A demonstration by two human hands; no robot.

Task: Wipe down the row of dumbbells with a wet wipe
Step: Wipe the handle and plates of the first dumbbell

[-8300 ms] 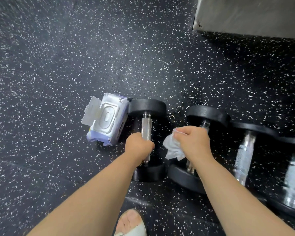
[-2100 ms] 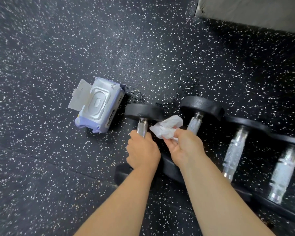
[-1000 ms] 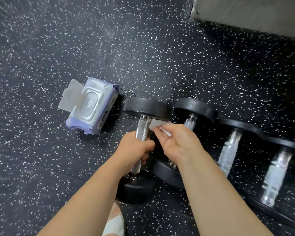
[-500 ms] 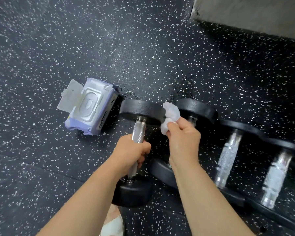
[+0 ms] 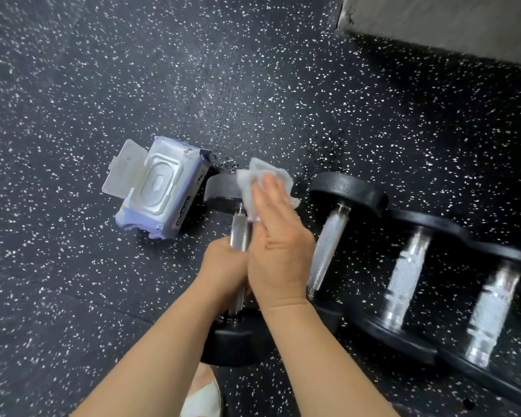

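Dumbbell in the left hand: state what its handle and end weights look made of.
Handle: looks like bright metal, knurled, going by its crosshatched silvery shine. End weights: matte black, likely rubber or coated iron; the look leaves it open.

Right hand (image 5: 278, 245) covers much of the wet wipe (image 5: 254, 183) and the leftmost dumbbell's (image 5: 238, 347) far head. Left hand (image 5: 223, 269) hides the middle of its handle. Two rightmost dumbbells (image 5: 491, 311) motion-blurred; the last cut by the right edge. Grey block (image 5: 448, 22) cropped at top. Wipe pack (image 5: 160, 188) label unreadable.
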